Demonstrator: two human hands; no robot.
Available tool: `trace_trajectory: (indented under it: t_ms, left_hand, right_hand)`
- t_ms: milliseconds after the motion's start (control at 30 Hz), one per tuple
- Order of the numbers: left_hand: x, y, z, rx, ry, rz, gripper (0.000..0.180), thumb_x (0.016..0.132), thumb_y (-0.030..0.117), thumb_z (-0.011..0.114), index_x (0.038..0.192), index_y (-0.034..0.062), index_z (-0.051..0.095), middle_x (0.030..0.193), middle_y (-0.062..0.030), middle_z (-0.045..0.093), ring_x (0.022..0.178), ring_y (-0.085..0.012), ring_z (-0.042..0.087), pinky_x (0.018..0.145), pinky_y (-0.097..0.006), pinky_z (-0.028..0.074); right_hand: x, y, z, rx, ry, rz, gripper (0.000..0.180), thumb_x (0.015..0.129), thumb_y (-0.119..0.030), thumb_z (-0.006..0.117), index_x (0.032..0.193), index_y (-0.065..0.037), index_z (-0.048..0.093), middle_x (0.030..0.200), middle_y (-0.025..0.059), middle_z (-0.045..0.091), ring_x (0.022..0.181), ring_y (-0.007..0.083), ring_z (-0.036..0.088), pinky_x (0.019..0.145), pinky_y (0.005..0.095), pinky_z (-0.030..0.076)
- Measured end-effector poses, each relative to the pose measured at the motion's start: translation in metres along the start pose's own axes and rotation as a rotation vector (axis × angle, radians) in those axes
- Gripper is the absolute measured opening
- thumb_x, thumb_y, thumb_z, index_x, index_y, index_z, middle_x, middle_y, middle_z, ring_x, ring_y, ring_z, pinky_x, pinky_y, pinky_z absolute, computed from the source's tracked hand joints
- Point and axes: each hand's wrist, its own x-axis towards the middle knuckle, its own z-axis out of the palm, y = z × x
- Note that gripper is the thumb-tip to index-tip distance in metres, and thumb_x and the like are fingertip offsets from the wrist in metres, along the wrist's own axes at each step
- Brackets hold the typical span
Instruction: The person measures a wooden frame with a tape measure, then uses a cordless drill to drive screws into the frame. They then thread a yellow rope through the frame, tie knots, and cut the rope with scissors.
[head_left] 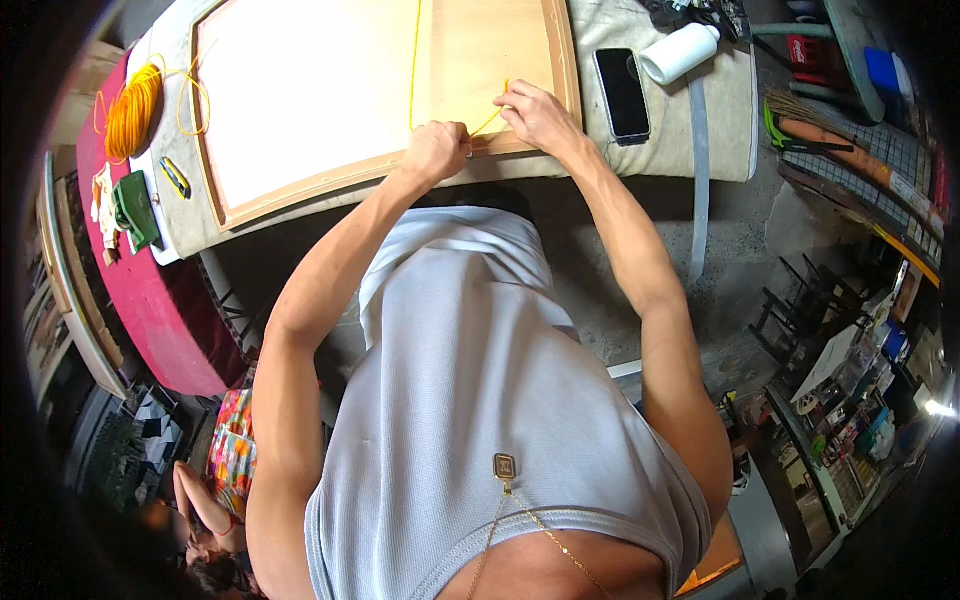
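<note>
A large wooden frame with a pale panel lies on the cloth-covered table. A thin yellow cord crosses the panel toward me and reaches the frame's near edge. There my left hand is closed, with the cord at its fingers. A short slanting stretch of cord passes from it to my right hand, which pinches the cord near its end, above the frame's near right corner. My left fingertips are partly hidden, and so is how the cord meets the frame there.
At the left lie an orange-yellow coil of cord, a yellow-and-black utility knife and a green cloth. Right of the frame are a black phone and a white bottle. Another person is at the lower left.
</note>
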Motion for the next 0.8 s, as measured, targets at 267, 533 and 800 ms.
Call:
trace_trajectory:
  t_ms: [267, 533, 800]
  left_hand:
    - [0.007, -0.017, -0.005, -0.262, -0.047, 0.043, 0.017, 0.076, 0.017, 0.069, 0.084, 0.0019, 0.068, 0.075, -0.0168, 0.068, 0.069, -0.0294, 0.068, 0.066, -0.037, 0.053]
    - [0.005, -0.024, -0.008, -0.321, -0.097, 0.047, 0.02, 0.079, 0.016, 0.067, 0.089, -0.001, 0.067, 0.078, -0.0146, 0.069, 0.071, -0.0242, 0.068, 0.068, -0.034, 0.054]
    - [0.003, -0.024, -0.009, -0.357, -0.099, 0.037, 0.02, 0.079, 0.016, 0.068, 0.089, -0.0014, 0.067, 0.078, -0.0153, 0.069, 0.071, -0.0231, 0.068, 0.067, -0.034, 0.053]
  right_hand:
    - [0.011, 0.009, 0.025, -0.19, 0.192, -0.132, 0.013, 0.079, -0.008, 0.066, 0.091, -0.006, 0.071, 0.093, 0.0085, 0.062, 0.083, 0.024, 0.059, 0.071, 0.0341, 0.05]
    - [0.011, 0.02, 0.048, 0.862, -0.127, 0.506, 0.021, 0.088, -0.006, 0.062, 0.107, 0.003, 0.062, 0.077, 0.0041, 0.065, 0.062, 0.0062, 0.058, 0.052, 0.0195, 0.048]
    - [0.01, 0.016, 0.051, 0.847, -0.206, 0.481, 0.019, 0.087, -0.004, 0.063, 0.104, 0.004, 0.062, 0.072, 0.0025, 0.063, 0.059, 0.0068, 0.057, 0.051, 0.0194, 0.047]
